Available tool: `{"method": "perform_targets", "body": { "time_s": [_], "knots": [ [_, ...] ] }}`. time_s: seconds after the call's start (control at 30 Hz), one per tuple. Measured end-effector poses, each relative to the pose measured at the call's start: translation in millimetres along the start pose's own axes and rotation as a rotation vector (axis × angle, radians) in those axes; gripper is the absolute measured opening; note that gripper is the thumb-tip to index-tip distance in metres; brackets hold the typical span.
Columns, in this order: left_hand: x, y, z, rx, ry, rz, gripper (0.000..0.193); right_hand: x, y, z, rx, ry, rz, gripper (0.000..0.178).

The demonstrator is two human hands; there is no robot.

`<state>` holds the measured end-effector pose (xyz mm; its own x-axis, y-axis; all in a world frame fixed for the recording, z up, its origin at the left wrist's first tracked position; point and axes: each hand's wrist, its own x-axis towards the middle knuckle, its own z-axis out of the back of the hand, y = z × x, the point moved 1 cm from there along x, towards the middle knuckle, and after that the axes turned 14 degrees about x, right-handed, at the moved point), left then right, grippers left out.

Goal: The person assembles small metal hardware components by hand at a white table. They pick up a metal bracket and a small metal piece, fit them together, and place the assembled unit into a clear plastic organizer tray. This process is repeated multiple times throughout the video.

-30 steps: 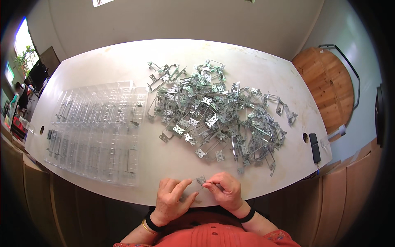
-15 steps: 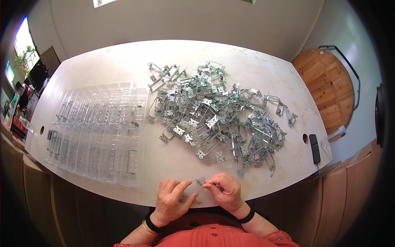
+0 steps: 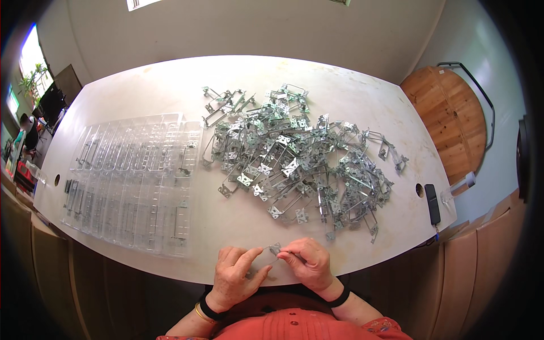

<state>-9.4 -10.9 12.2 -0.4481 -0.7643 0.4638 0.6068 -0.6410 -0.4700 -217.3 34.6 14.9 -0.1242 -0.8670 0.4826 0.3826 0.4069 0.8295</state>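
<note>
At the table's near edge, my two hands hold a small metal bracket [image 3: 275, 248] with a stamped plate and thin wire rods. My right hand [image 3: 309, 265] pinches it at the plate end between thumb and forefinger. On its other side, my left hand [image 3: 237, 276] is curled with forefinger and thumb apart, their tips at the rods. Part of the bracket is hidden by my fingers. Beyond my hands lies a tangled heap of similar metal brackets [image 3: 289, 164].
Clear plastic compartment trays [image 3: 187, 221] lie at the left, with some brackets in them. A black oblong device [image 3: 433, 204] rests near the right edge of the white table [image 3: 153, 76]. Past that edge are a clear bottle [image 3: 460, 188] and a round wooden tabletop [image 3: 445, 122].
The hands and the bracket keep almost the same pose. The whole view has shifted very slightly.
</note>
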Motion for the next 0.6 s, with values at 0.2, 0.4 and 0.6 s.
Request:
{"method": "perform_targets", "body": {
  "time_s": [0.2,0.4,0.6],
  "knots": [
    [-0.3,-0.2,1.0,-0.001,-0.003,-0.001,0.048,-5.1,-0.8,0.4,0.001,0.014,-0.062,0.02],
    [-1.6,-0.4,-0.5,0.014,-0.023,-0.02,0.046,-4.5,1.5,2.0,0.038,-0.04,-0.009,0.019],
    [3.1,-2.8,-0.5,0.018,-0.007,-0.032,0.044,-6.6,3.3,2.4,-0.017,-0.016,0.058,0.018]
  ]
}}
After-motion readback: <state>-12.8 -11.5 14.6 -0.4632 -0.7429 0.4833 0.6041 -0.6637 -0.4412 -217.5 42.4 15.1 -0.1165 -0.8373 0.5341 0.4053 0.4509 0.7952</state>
